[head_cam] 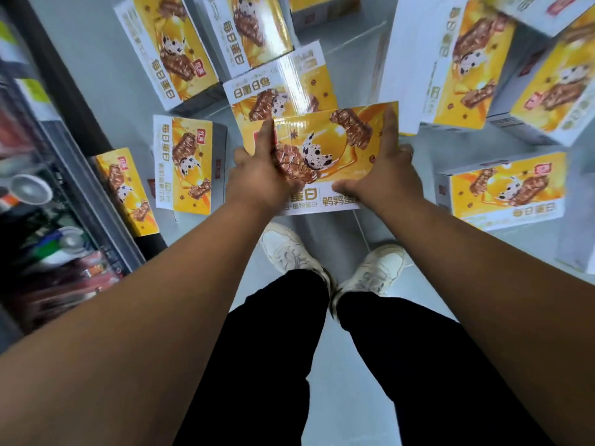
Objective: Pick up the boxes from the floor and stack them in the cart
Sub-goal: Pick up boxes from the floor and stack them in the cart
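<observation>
At nine o'clock a dark shelf (48, 194) runs along the edge, its goods blurred. Just beside it, at about eight o'clock from the middle, a yellow box (125, 191) leans against the shelf foot, and next to it a second box (186, 165) lies flat on the grey floor (96, 75). At eleven o'clock two more boxes (167, 49) lie side by side.

In the middle, my left hand (264, 175) presses flat on the left side of the box I hold (322, 156), fingers spread over its printed top. My right hand (386, 175) clamps the right side, thumb on top at the near edge. This held box sits at twelve o'clock from my white shoes (289, 249), over another box (280, 88) behind it; whether they touch I cannot tell.

At one and two o'clock several boxes (467, 69) are crowded together. At three o'clock one box (505, 188) lies alone.
</observation>
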`<control>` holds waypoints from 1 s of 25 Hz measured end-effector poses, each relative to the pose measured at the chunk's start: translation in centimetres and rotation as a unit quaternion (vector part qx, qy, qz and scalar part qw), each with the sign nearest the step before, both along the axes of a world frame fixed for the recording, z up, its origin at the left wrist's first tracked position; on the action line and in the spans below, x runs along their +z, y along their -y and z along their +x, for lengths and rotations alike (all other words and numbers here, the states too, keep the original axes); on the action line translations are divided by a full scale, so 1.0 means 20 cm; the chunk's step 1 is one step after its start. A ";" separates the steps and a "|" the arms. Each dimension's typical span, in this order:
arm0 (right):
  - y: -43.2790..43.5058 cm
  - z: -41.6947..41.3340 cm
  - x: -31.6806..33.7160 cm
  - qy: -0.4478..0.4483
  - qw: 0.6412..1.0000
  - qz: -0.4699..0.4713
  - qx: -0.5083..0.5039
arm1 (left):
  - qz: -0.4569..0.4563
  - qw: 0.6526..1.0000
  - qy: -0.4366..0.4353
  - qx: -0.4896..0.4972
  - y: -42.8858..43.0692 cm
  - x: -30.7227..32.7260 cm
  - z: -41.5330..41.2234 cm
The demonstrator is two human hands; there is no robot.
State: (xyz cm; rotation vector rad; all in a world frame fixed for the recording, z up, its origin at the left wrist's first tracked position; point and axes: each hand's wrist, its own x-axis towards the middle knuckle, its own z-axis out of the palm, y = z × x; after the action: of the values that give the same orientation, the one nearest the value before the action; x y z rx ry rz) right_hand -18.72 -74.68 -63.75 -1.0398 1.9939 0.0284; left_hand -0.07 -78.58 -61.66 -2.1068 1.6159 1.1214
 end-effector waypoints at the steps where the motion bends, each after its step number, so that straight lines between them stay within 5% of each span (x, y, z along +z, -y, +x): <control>1: 0.00 -0.02 0.12 -0.006 1.000 -0.002 -0.003 | -0.003 1.000 -0.003 -0.007 0.01 0.12 -0.02; 15: 0.00 -0.59 2.00 -0.071 0.986 -0.135 -0.066 | -0.176 0.976 -0.027 -0.125 0.19 1.94 -0.57; 25: -0.18 -0.81 2.79 -0.145 0.965 -0.162 -0.146 | -0.284 0.930 -0.097 -0.210 0.14 2.67 -0.88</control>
State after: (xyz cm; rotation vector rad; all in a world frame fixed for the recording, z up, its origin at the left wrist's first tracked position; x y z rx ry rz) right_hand -34.97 -71.13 -7.92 -0.9712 2.4620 -0.3324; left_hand -17.60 -81.42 -8.19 -1.8187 2.5837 0.7960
